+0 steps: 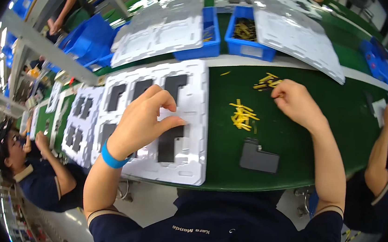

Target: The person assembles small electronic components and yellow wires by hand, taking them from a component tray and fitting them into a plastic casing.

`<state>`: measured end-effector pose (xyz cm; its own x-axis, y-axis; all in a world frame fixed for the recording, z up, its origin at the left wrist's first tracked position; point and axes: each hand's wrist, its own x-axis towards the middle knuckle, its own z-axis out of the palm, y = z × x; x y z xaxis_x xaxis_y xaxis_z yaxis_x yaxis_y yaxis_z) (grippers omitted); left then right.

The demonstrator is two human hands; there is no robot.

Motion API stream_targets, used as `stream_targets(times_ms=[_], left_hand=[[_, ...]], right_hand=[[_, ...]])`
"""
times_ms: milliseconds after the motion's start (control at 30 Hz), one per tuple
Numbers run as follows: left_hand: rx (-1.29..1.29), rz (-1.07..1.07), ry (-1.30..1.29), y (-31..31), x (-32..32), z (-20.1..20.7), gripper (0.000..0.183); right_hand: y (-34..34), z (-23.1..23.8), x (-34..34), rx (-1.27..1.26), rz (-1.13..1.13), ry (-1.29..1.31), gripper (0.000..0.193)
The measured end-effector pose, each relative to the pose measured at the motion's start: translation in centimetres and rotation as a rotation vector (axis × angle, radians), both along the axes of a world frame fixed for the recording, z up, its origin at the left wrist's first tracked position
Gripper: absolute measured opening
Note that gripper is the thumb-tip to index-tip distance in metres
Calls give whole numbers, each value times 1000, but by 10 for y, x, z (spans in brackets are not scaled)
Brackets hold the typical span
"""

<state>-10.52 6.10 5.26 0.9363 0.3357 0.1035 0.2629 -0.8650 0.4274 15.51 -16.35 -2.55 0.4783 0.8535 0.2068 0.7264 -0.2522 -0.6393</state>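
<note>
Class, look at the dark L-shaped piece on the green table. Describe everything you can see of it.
The dark L-shaped piece is flat, dark grey and smooth-looking, perhaps plastic-coated. Its notch is at the upper right, with small lighter details near the inner corner; they are too small to identify. It lies flat on the green table, near the person's edge, right of the white tray and below the nearer yellow strips. Neither the left hand nor the right hand touches it.

Thin yellow strips (242,117), mostly in 2 piles
</note>
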Motion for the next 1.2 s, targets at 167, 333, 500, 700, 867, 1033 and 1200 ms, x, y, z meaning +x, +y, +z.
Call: stream_targets(times_ms=[167,333,500,700,867,1033,1200], left_hand=[[-15,-305,-151,-24,53,-6,19],[-172,-350,-54,-44,100,-30,16],[-290,-242,-103,-54,112,-57,16],[-318,-249,-185,-56,112,-54,18],[-375,-243,-213,-55,111,-56,12],[-317,-206,-152,-57,108,-52,9],[-79,-235,-96,-59,103,-52,10]], right_hand=[[3,-4,-2,11,45,75,11],[1,3,-2,2,-49,451,13],[0,6,-7,164,36,436,14],[1,18,-25,203,134,322,10],[3,21,-30,156,143,251,8],[4,18,-31,151,197,139,8],[3,10,-20,396,97,536,7]])
